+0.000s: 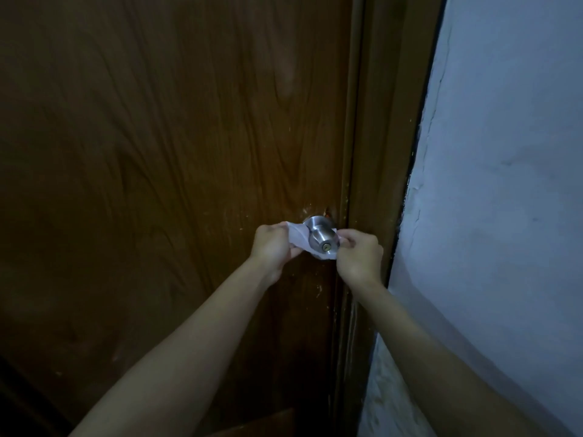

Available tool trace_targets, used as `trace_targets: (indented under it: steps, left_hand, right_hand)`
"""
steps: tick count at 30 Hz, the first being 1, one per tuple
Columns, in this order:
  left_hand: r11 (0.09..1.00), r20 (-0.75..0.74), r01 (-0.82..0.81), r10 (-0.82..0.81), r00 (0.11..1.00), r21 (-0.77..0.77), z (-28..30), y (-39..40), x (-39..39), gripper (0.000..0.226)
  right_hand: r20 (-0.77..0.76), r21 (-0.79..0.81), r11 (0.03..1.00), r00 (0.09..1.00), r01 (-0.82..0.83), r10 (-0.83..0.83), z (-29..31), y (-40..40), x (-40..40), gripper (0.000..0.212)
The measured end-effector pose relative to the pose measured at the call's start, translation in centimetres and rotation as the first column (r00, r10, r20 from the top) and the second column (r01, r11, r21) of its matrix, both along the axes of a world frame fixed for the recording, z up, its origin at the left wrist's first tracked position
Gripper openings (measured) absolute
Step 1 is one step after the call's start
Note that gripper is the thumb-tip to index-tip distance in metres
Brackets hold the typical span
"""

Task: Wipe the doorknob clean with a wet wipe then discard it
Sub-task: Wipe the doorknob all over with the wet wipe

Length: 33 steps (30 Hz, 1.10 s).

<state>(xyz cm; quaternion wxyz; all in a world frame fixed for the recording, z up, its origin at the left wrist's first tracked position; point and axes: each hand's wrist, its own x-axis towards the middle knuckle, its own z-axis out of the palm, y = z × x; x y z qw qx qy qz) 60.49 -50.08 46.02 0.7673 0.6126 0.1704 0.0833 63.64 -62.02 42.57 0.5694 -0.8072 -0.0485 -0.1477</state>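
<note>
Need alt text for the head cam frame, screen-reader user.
Two bare hands stretch a white wet wipe under a steel doorknob, left hand and right hand each gripping one end. The wooden door meets a pale wall at right.

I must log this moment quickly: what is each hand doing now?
Left hand: closed on one end of the wet wipe, left of the doorknob.
Right hand: closed, pinching the wipe's other end.
</note>
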Motion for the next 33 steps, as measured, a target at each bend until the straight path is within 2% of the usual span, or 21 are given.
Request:
trace_targets:
  steps: [6,10,13,16,19,21,23,26,28,29,31,33]
  left_hand:
    - [0.988,-0.064,0.037,-0.028,0.998,0.148,-1.3,-0.5,-0.1,0.029]
    - [0.976,0.029,0.058,-0.066,0.997,0.21,0.2,-0.3,0.4,0.03]
    - [0.955,0.078,0.08,-0.106,0.991,0.284,0.7,-0.7,0.3,0.035]
    - [0.957,0.052,0.075,-0.094,0.994,0.278,-0.4,-0.7,0.1,0.034]
    - [0.956,0.039,0.111,-0.126,0.991,0.27,-1.1,-0.7,-0.3,0.034]
    - [0.962,0.07,0.127,-0.147,0.987,0.241,-0.6,-0.7,-0.5,0.032]
    - [0.963,0.11,0.124,-0.154,0.982,0.241,0.2,-0.4,-0.5,0.03]
    - [0.98,0.184,0.002,-0.039,0.982,0.197,1.1,0.0,-0.8,0.024]
    - [0.97,0.275,-0.124,0.064,0.959,0.207,1.4,0.6,-0.9,0.016]
    - [0.951,0.339,-0.178,0.086,0.937,0.252,1.5,1.0,-0.8,0.019]
    - [0.865,0.48,-0.291,0.067,0.875,0.409,1.6,1.7,-0.5,0.022]
    - [0.697,0.583,-0.431,0.023,0.812,0.573,1.6,1.9,-0.4,0.023]
  right_hand:
    - [0.145,-0.106,0.984,0.977,-0.145,0.159,1.2,0.0,0.6,0.027]
    - [0.09,-0.068,0.989,0.987,-0.13,0.135,-1.1,-0.6,0.0,0.029]
    - [0.085,-0.045,0.99,0.987,-0.131,0.135,-0.1,-0.6,0.3,0.029]
    - [0.179,-0.059,0.985,0.969,-0.164,0.172,1.8,-0.1,0.9,0.027]
    - [0.211,-0.1,0.958,0.935,-0.269,0.284,1.7,0.8,1.0,0.027]
    - [0.243,-0.055,0.958,0.927,-0.281,0.285,0.8,1.2,0.6,0.026]
    - [0.324,0.078,0.969,0.925,-0.236,0.199,-0.3,1.3,0.1,0.025]
    - [0.45,0.182,0.982,0.892,-0.058,-0.03,-0.7,0.5,-0.3,0.022]
    - [0.515,0.183,0.983,0.849,0.03,-0.122,0.2,-0.4,0.1,0.021]
    - [0.555,0.151,0.986,0.82,0.063,-0.137,0.8,-0.9,0.4,0.022]
    - [0.639,0.037,0.993,0.762,0.111,-0.109,1.8,-1.7,1.3,0.024]
    - [0.696,-0.119,0.987,0.718,0.11,0.004,2.2,-1.9,1.9,0.025]
